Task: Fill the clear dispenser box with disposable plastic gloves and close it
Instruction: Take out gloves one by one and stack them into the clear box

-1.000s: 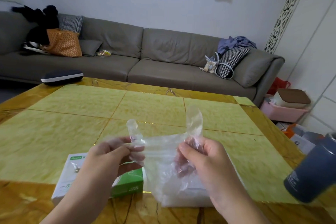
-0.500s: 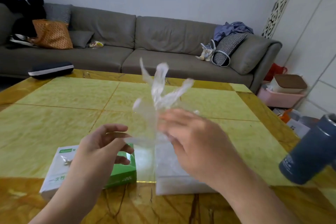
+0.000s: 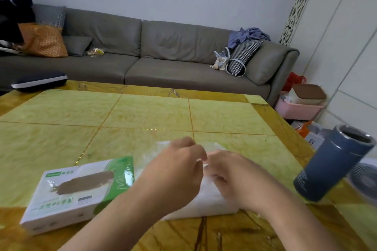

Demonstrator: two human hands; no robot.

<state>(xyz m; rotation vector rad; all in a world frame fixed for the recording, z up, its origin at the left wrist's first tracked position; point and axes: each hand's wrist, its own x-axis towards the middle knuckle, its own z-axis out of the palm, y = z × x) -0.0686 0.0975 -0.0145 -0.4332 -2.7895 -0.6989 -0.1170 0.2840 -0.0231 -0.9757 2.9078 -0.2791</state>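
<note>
Hands meet over the clear dispenser box: left hand and right hand, fingers curled, pinch thin glove film between them. Green-and-white glove carton lies just left. Filling looks underway; closing remains.

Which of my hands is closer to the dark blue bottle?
Right. The right hand is over the glove stack, beside the dark blue bottle; the left hand is farther off, next to the green-and-white box.
</note>
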